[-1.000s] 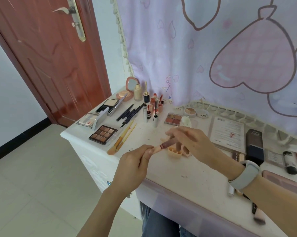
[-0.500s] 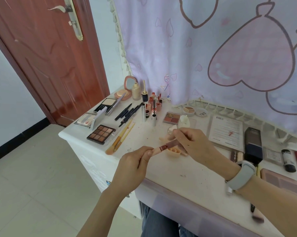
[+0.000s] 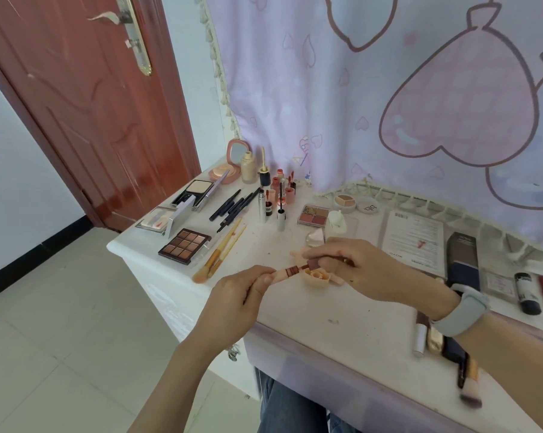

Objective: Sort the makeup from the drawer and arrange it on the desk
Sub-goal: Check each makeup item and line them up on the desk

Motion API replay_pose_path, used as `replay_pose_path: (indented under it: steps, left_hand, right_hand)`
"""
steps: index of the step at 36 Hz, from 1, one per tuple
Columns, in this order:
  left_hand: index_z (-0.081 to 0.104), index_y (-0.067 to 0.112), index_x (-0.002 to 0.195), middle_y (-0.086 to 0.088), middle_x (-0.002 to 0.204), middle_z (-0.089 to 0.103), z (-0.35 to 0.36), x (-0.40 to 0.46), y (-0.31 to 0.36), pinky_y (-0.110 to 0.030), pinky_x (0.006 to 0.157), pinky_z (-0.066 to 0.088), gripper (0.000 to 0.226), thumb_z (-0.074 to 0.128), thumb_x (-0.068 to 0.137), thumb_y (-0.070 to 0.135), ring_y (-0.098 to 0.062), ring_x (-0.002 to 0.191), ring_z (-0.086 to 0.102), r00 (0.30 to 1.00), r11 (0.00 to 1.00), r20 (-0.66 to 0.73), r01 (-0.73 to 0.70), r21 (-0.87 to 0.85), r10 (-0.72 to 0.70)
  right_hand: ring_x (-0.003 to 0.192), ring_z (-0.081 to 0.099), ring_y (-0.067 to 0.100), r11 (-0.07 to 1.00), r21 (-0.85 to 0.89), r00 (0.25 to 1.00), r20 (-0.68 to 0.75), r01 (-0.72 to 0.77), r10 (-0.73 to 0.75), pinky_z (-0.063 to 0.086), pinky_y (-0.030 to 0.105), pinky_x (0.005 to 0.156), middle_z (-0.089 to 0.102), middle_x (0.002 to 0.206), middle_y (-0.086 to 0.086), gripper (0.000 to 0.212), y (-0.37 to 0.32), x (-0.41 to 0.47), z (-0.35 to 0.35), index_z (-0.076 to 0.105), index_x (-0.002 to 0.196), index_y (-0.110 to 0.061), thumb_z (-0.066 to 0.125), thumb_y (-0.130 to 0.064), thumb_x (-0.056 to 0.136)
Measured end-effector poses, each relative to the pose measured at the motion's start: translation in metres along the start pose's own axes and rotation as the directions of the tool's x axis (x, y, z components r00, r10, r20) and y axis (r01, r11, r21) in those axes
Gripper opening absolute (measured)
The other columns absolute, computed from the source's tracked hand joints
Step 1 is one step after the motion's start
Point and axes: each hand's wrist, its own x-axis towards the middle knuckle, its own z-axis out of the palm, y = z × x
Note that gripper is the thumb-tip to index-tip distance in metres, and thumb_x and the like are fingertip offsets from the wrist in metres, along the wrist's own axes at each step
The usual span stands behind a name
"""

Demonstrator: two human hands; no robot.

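Observation:
A slim pink lip-gloss tube with a dark red middle is held level over the white desk. My left hand pinches its pale pink end. My right hand grips the dark red end between fingers and thumb. Just below the tube a small peach cup-shaped container sits on the desk. Sorted makeup lies at the far left: a brown eyeshadow palette, two brushes, black pencils and standing lip glosses.
A blush palette, a round compact, a printed sheet, a dark box and a black-capped tube lie further right. More tubes lie under my right wrist. A curtain hangs behind; a door stands at left.
My two hands have drawn slightly closer to me with the tube between them; the right hand has slid along onto its dark end. The view shifted a little.

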Motion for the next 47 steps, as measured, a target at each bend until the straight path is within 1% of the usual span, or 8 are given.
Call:
replay_pose_path:
  steps: [4,8,13,18,24,31,37,47]
  left_hand:
    - [0.064,0.022,0.097,0.014,0.051,0.047,-0.009,-0.001,-0.012,-0.015,0.045,0.026,0.036,0.034,0.09,0.041,-0.007,0.046,0.039,0.998,0.999,0.059,0.018,0.039,-0.02]
    - [0.065,0.021,0.093,0.008,0.06,0.054,-0.018,-0.008,-0.026,-0.028,0.056,0.038,0.032,0.036,0.093,0.034,-0.013,0.056,0.046,0.995,0.995,-0.023,0.097,-0.013,-0.097]
    - [0.054,0.023,0.092,0.007,0.072,0.066,-0.012,-0.009,-0.02,-0.01,0.068,0.041,0.018,0.038,0.092,0.03,-0.004,0.069,0.055,0.975,0.942,-0.118,0.146,-0.302,-0.189]
    - [0.049,0.023,0.095,0.01,0.091,0.07,0.018,0.011,-0.014,-0.018,0.079,0.047,0.01,0.042,0.093,0.03,-0.007,0.089,0.063,0.948,0.9,-0.182,0.172,-0.4,-0.262]
    - [0.063,0.012,0.098,-0.005,0.084,0.062,0.039,0.051,-0.022,-0.026,0.069,0.044,0.013,0.054,0.093,0.019,-0.017,0.076,0.058,0.851,0.945,-0.432,0.2,-0.258,-0.298]
    - [0.065,0.01,0.102,0.003,0.081,0.063,0.048,0.082,-0.04,0.0,0.06,0.038,0.016,0.055,0.093,0.019,0.002,0.07,0.054,0.789,0.934,-0.501,0.307,-0.182,-0.356]
    - [0.063,0.011,0.108,-0.003,0.093,0.067,0.054,0.09,-0.049,-0.022,0.072,0.046,0.018,0.055,0.093,0.019,-0.013,0.083,0.061,0.804,0.93,-0.468,0.321,-0.18,-0.368]
    - [0.057,0.01,0.111,-0.005,0.099,0.068,0.053,0.094,-0.056,-0.024,0.072,0.045,0.019,0.053,0.093,0.013,-0.019,0.088,0.063,0.844,0.945,-0.429,0.316,-0.089,-0.323]
  right_hand:
    - [0.083,0.044,-0.015,0.95,-0.308,0.996,0.092,0.045,-0.018,0.031,0.003,0.075,0.045,0.09,-0.025,0.031,0.008,0.001,-0.011,0.058,0.123,-0.025,0.04,-0.021,0.098]
    - [0.091,0.052,0.004,0.926,-0.377,0.998,-0.056,-0.009,-0.013,0.037,0.018,0.078,0.047,0.092,-0.026,0.024,0.019,0.0,-0.031,0.062,0.106,-0.027,0.04,-0.021,0.097]
    - [0.067,0.059,0.003,0.995,0.063,0.931,-0.353,-0.073,0.09,0.042,0.014,0.059,0.067,0.085,-0.011,0.018,0.024,0.001,-0.04,0.051,0.098,-0.024,0.042,-0.009,0.096]
    - [0.07,0.063,0.003,0.878,0.473,0.868,-0.464,0.074,0.177,0.049,0.015,0.06,0.069,0.086,-0.007,0.018,0.0,0.013,-0.012,0.056,0.087,-0.024,0.054,-0.007,0.09]
    - [0.062,0.05,-0.001,0.937,0.348,0.792,-0.573,0.003,0.21,0.043,0.011,0.062,0.061,0.072,-0.006,0.014,-0.014,0.04,0.027,0.062,0.082,-0.027,0.062,-0.014,0.086]
    - [0.069,0.057,0.014,0.962,0.135,0.835,-0.478,-0.238,0.274,0.045,0.025,0.063,0.065,0.076,0.002,0.011,-0.005,0.082,0.043,0.065,0.088,-0.01,0.058,-0.018,0.086]
    - [0.088,0.06,0.029,0.95,-0.08,0.876,-0.418,-0.301,0.242,0.05,0.041,0.077,0.067,0.09,0.01,0.018,-0.001,0.096,0.051,0.063,0.091,-0.008,0.051,-0.02,0.09]
    - [0.087,0.059,0.032,0.889,-0.241,0.887,-0.358,-0.39,0.292,0.037,0.029,0.062,0.064,0.094,0.015,0.013,0.005,0.107,0.051,0.056,0.085,-0.009,0.048,-0.017,0.092]
